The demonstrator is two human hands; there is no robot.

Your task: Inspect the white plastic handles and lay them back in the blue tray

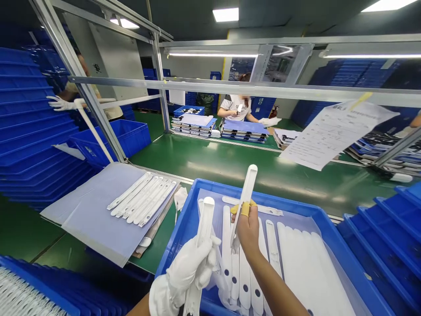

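A: Big stuff first?

B: Green bench (230,166), then the blue tray (289,202) nearest the camera, packed with white plastic strips (296,259) lying side by side. Left of it, a grey sheet (95,206) carries a row of strips (141,204) (angled, edges touching).

A: Hands?

B: Left hand (184,272) wears a white glove, with the fist closed round the lower part of a long strip (205,219). Right hand (248,228) is bare with yellow finger cots (245,208). Thumb and fingers are pinched tight on the raised strip (247,184), low on its length.

A: Where do those two sit?

B: Both are above the tray's left half, near each other. I can't tell if they touch lower down. The raised strip stands higher, tilted slightly right.

A: Handling tip?

B: My read is a light pinch on the edges, since thin plastic probably flexes. Keep the two apart so the faces don't scuff, and stay over the tray.
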